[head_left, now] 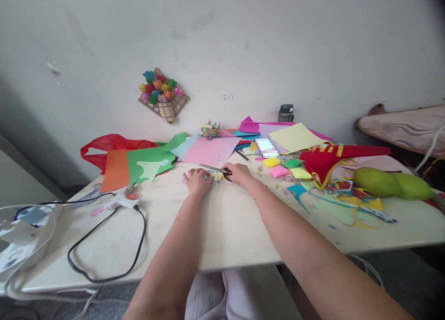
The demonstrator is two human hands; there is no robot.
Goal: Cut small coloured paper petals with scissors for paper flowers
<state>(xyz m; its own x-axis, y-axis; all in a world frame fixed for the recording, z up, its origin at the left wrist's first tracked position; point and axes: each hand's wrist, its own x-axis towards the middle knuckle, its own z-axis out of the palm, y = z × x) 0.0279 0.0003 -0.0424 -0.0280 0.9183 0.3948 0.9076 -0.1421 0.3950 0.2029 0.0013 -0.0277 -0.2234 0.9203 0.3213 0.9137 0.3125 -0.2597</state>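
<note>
Just ahead of me on the pale table, my right hand (239,175) is closed around the black handles of a pair of scissors (214,168). The blades point left, toward the pink sheet. My left hand (199,182) lies on the tabletop with its fingers apart, touching or right beside small yellow paper pieces (217,175). Some of these bits sit between the two hands, below the blades. Whether the left fingertips press on any paper is too small to tell. A pink paper sheet (208,149) lies behind the hands.
Orange paper (116,169) and green paper (146,160) lie left, near a white adapter (123,200) with a black cable. To the right are pastel packets (279,171), paper scraps (335,209), red cloth (320,165) and green fruit-like objects (377,182). A bottle (285,112) stands behind.
</note>
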